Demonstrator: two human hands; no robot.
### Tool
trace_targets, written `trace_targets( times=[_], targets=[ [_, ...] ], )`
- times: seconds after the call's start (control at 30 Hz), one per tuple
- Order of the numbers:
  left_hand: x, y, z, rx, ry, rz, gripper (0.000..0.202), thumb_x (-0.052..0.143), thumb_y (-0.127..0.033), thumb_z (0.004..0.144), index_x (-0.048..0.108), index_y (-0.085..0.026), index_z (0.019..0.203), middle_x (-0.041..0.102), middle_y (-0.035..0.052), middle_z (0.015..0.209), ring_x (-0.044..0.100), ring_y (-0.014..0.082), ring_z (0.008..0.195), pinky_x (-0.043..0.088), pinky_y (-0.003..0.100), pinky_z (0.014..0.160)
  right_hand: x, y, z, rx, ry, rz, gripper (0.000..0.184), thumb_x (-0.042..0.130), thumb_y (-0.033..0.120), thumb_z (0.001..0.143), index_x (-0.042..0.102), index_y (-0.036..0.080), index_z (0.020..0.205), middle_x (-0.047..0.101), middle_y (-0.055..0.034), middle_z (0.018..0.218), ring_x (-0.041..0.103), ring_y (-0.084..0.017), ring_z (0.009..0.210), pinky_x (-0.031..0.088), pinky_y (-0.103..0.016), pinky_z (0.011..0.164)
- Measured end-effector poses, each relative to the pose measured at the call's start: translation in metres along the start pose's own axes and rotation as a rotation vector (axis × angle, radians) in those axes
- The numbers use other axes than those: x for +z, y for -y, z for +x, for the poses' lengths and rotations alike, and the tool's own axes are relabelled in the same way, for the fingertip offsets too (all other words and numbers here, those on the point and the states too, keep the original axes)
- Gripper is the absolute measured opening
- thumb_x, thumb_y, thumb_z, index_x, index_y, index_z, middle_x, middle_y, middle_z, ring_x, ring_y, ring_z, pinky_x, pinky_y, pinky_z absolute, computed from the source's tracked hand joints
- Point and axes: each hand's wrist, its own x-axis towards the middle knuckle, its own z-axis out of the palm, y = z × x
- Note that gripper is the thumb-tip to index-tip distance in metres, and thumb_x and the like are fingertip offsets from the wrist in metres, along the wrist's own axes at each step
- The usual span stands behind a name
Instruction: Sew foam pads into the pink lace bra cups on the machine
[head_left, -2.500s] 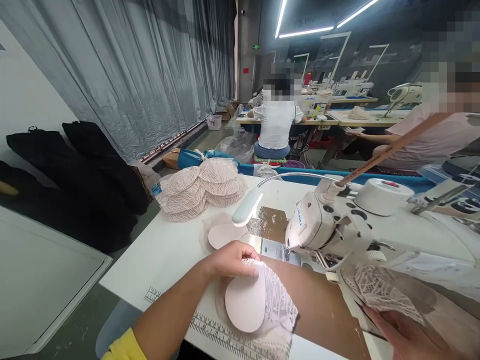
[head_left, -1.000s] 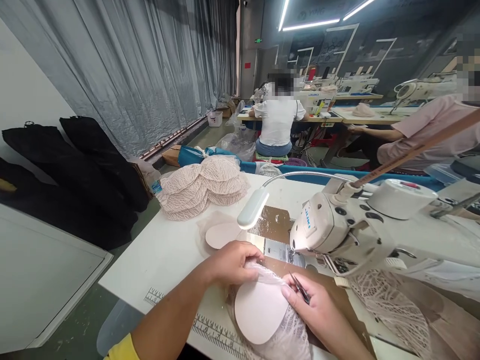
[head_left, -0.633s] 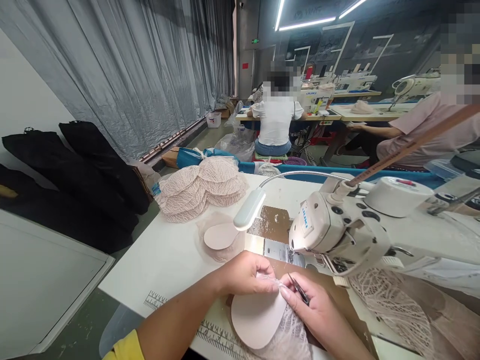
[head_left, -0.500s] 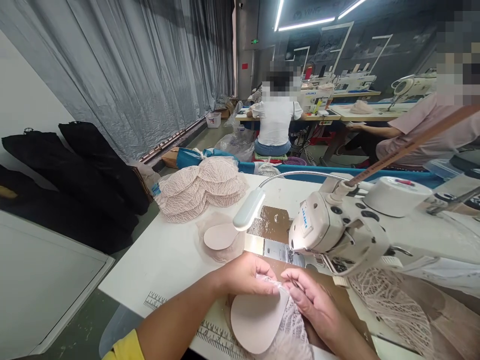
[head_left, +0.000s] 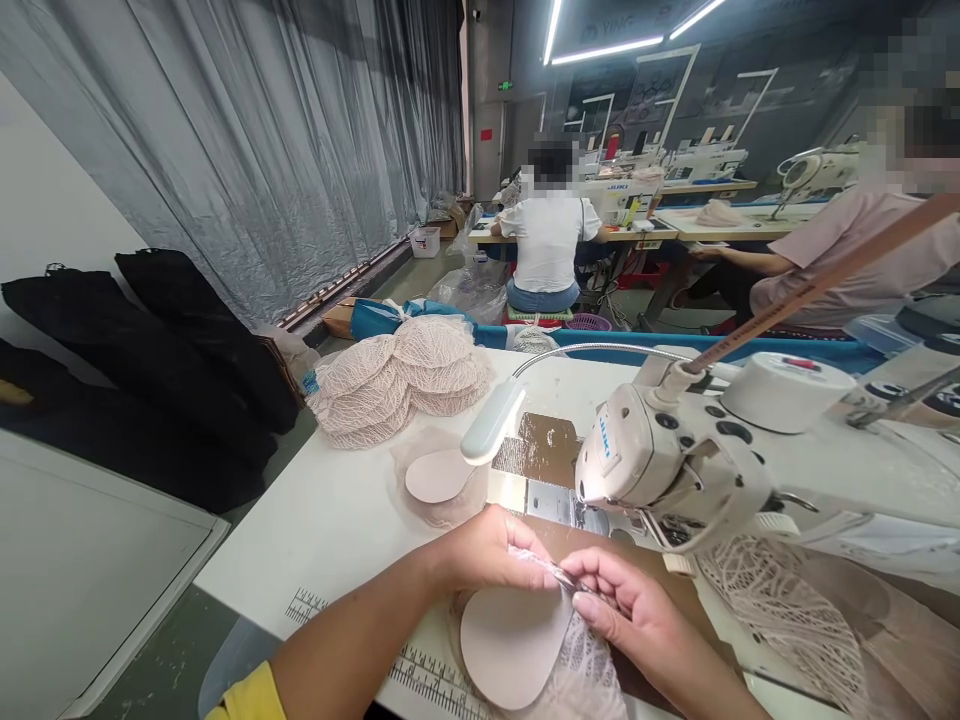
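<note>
My left hand (head_left: 499, 555) is closed on the upper edge of a pale pink lace piece (head_left: 589, 655), pinching it between thumb and fingers. A smooth oval bra pad (head_left: 514, 645) lies against the lace below that hand. My right hand (head_left: 619, 600) grips small metal thread snips (head_left: 564, 578), their tips at the lace edge beside my left thumb. Most of the snips are hidden by the fingers. Behind my left hand, another pad (head_left: 439, 475) rests on sheer fabric.
A sewing machine (head_left: 660, 460) stands at the right, with lace fabric (head_left: 780, 620) beneath its arm. A lit lamp (head_left: 491, 425) hangs over the table (head_left: 300, 535). Stacked lace cups (head_left: 397, 385) sit at the back left. Two people work beyond.
My right hand has brought the snips' tips against the lace edge by my left thumb, and its fingers have closed further. The left hand holds nearly the same place.
</note>
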Motion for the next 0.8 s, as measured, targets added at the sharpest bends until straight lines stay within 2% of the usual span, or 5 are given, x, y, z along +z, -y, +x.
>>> trace_targets(
  times=[0.1,0.27,0.5,0.67,0.8],
  targets=[
    [0.002,-0.001,0.0,-0.008,0.007,-0.026,0.038,0.08,-0.043,0.065,0.074,-0.011,0.082,0.055,-0.0013,0.063,0.042,0.0076,0.059,0.029,0.019,0.053,0.002,0.004,0.0,-0.02,0.023,-0.071,0.031,0.055,0.049,0.083,0.063,0.021,0.094,0.064,-0.004,0.085,0.058,-0.02,0.08,0.047,-0.033,0.075],
    [0.003,-0.004,-0.001,-0.014,0.031,-0.036,0.036,0.08,-0.044,0.064,0.074,-0.011,0.078,0.052,-0.0026,0.061,0.04,0.0068,0.056,0.03,0.019,0.052,0.005,0.002,0.001,-0.017,-0.064,-0.143,0.032,0.052,0.05,0.084,0.064,0.021,0.084,0.065,-0.0035,0.079,0.058,-0.02,0.076,0.047,-0.032,0.071],
    [0.004,0.006,0.004,-0.011,0.058,-0.022,0.041,0.077,-0.047,0.066,0.073,-0.012,0.086,0.06,0.0005,0.07,0.049,0.0097,0.062,0.037,0.021,0.059,0.013,-0.005,0.004,0.028,-0.128,0.091,0.039,0.061,0.052,0.077,0.06,0.021,0.1,0.064,-0.0036,0.086,0.061,-0.021,0.084,0.048,-0.033,0.077],
    [-0.014,-0.001,-0.002,-0.012,0.178,0.178,0.037,0.077,-0.036,0.066,0.07,-0.013,0.095,0.057,-0.0011,0.072,0.047,0.0093,0.062,0.035,0.018,0.054,0.009,-0.002,0.006,0.126,-0.056,-0.041,0.03,0.058,0.05,0.077,0.057,0.02,0.079,0.053,0.0013,0.068,0.051,-0.016,0.065,0.042,-0.028,0.06],
    [-0.035,-0.004,-0.011,0.016,0.095,0.341,0.035,0.072,-0.024,0.068,0.068,-0.016,0.101,0.056,-0.0016,0.074,0.046,0.0094,0.063,0.036,0.018,0.056,0.0,0.004,0.003,0.175,-0.077,-0.125,0.024,0.057,0.043,0.075,0.05,0.021,0.068,0.04,0.0044,0.062,0.039,-0.013,0.061,0.034,-0.024,0.056]
  ],
)
